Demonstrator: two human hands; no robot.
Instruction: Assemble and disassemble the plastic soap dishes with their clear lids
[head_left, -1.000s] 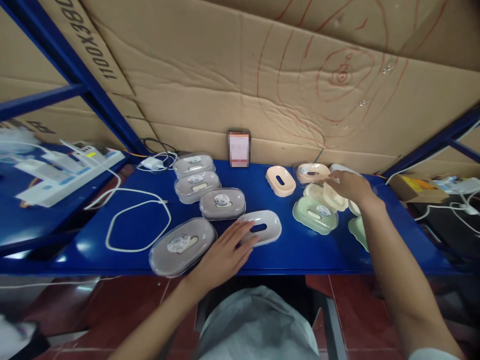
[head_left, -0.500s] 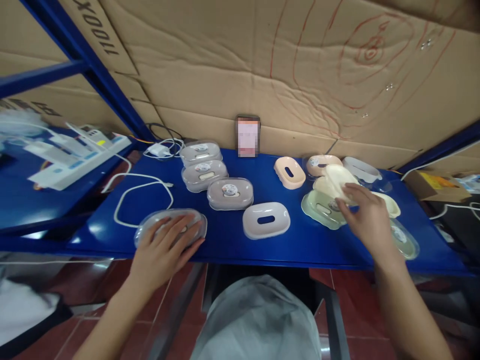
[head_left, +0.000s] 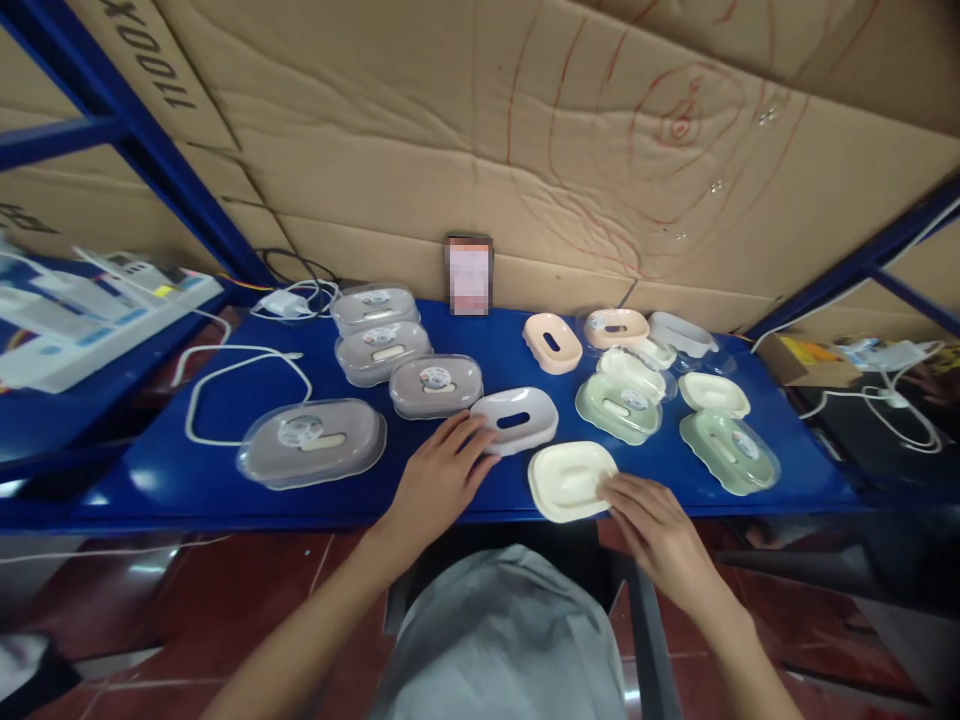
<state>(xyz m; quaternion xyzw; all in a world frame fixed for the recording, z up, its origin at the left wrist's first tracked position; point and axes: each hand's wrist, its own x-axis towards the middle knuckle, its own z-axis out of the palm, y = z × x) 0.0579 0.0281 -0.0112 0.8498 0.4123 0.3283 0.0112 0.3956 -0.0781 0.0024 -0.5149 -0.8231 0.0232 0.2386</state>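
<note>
My left hand (head_left: 442, 478) lies flat on the blue shelf (head_left: 187, 470), its fingertips against the left end of a white soap dish tray (head_left: 517, 420) with a slot in its middle. My right hand (head_left: 651, 520) is at the front edge, fingertips gripping the right rim of a cream soap dish (head_left: 568, 480) that rests on the shelf. To the left sit grey soap boxes with clear lids, the nearest one (head_left: 311, 442) at the front.
Behind are two more grey lidded boxes (head_left: 382, 350), a third (head_left: 436, 385), a peach tray (head_left: 553, 342), green dishes (head_left: 619, 408) (head_left: 729, 450) and cream parts (head_left: 712, 393). A white cable loop (head_left: 225, 400) lies left. Cardboard lines the back, with a phone (head_left: 469, 274) leaning on it.
My right hand brought the cream dish from the right-hand pile down to the front edge. My left hand left the front grey box and moved right to the white tray.
</note>
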